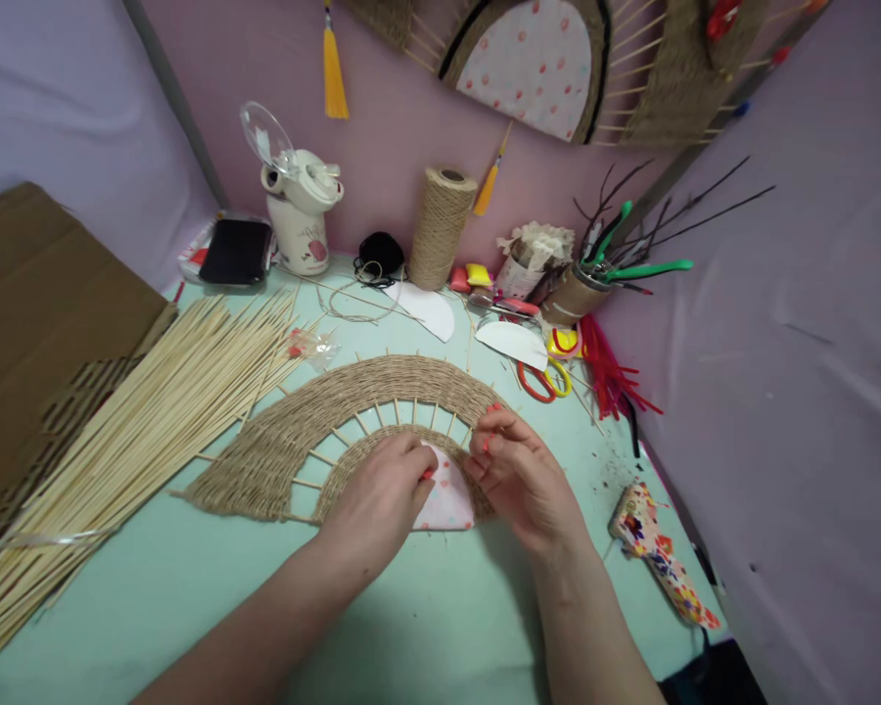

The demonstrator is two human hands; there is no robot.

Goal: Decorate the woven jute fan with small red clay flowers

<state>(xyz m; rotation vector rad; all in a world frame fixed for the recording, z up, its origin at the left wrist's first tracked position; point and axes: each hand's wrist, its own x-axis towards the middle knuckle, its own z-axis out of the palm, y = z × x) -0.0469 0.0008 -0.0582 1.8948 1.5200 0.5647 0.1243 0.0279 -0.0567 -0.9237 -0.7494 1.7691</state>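
Note:
A fan-shaped woven twine piece (382, 377) with thin sticks radiating through it lies flat on the table. At its centre is a half-round of white cloth with pink dots (447, 494), bordered by an inner woven twine band. My left hand (378, 490) rests over the left part of this cloth, its fingers curled down. My right hand (518, 470) is over the right side of the weave, fingers bent and thumb near the fingertips. Red shows at the fingertips of both hands. Whatever either hand may hold is too small or hidden to make out.
A bundle of thin sticks (154, 411) and cardboard (51, 284) lie left. Behind stand a white thermos-like pot (299, 220), twine spool (441, 230) and pliers (646, 272) in a can. Scissors (535, 382) lie back right; a floral-patterned glue gun (661, 553) lies right.

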